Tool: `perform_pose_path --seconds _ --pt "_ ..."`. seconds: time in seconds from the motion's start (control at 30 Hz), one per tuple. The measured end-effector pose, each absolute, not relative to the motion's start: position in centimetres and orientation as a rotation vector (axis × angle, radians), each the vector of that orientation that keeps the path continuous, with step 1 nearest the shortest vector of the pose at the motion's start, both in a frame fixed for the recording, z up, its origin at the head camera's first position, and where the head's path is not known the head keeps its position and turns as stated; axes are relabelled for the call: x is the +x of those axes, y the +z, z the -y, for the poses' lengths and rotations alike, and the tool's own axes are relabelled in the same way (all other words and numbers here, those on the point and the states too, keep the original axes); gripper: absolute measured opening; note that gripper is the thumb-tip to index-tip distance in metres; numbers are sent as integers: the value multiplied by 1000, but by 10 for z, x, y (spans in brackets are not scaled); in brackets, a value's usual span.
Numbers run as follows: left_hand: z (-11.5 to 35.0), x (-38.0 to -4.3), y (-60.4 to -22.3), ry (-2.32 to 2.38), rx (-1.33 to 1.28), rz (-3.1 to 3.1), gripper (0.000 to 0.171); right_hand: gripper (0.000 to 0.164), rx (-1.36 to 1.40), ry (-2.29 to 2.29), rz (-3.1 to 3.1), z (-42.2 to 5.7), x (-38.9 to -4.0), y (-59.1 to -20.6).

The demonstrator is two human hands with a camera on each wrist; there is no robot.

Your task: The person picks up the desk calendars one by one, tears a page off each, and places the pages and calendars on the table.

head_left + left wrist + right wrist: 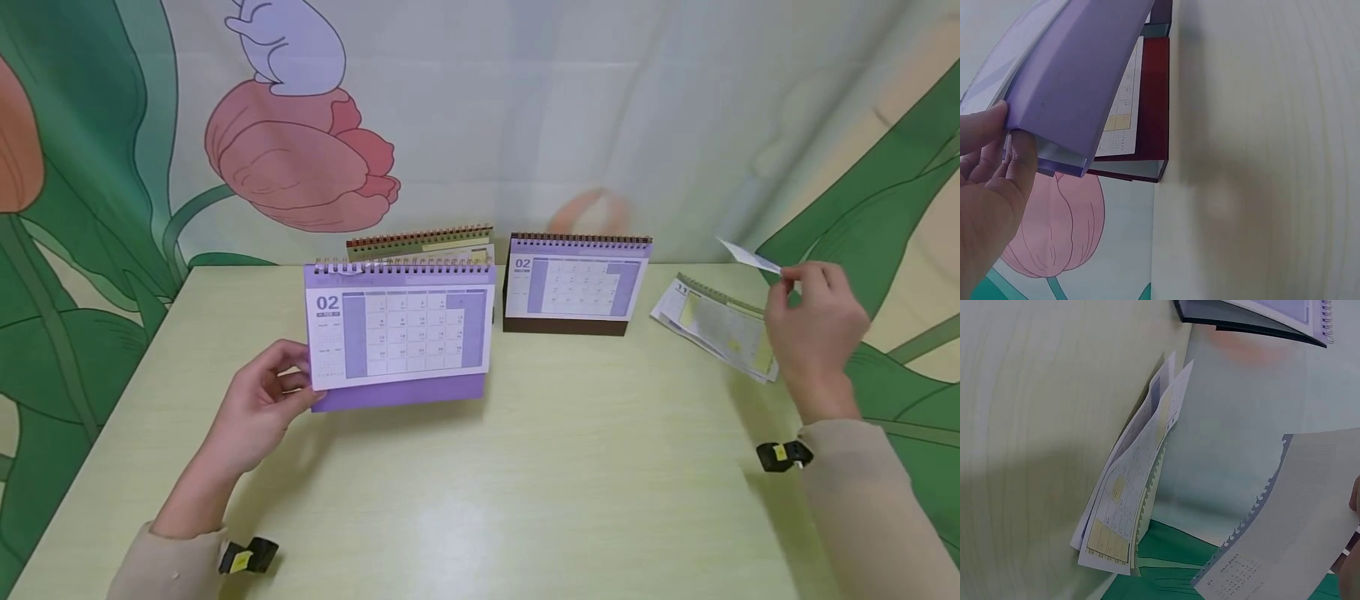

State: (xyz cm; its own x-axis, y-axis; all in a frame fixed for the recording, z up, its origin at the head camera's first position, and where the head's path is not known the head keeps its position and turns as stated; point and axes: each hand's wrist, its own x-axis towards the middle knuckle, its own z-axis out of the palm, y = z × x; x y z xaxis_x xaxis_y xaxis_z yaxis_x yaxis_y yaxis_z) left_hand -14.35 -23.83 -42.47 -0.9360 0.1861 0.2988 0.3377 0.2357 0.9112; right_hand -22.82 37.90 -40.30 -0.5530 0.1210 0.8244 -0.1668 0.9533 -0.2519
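Note:
A purple desk calendar (405,333) showing month 02 is held off the table by my left hand (262,400), which pinches its lower left corner. In the left wrist view the thumb and fingers grip the edge of its purple stand (1066,81). My right hand (817,333) pinches a torn-off calendar page (750,256) above a small pile of loose pages (720,329) at the right. In the right wrist view that page (1279,519) shows a ragged strip of torn holes along one edge; the fingers are mostly cut off by the frame.
A second purple calendar (577,283) on a dark brown base stands at the back middle. Behind the held one, a green-topped calendar (420,242) is partly hidden; its dark red stand (1157,106) shows in the left wrist view. A printed curtain (487,125) hangs behind the table (525,483).

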Motion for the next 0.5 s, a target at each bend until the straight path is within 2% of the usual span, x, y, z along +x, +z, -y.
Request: perform_pose_path --seconds 0.5 --pt "240 -142 -426 -1800 -471 2371 34 12 176 175 2305 -378 -245 -429"
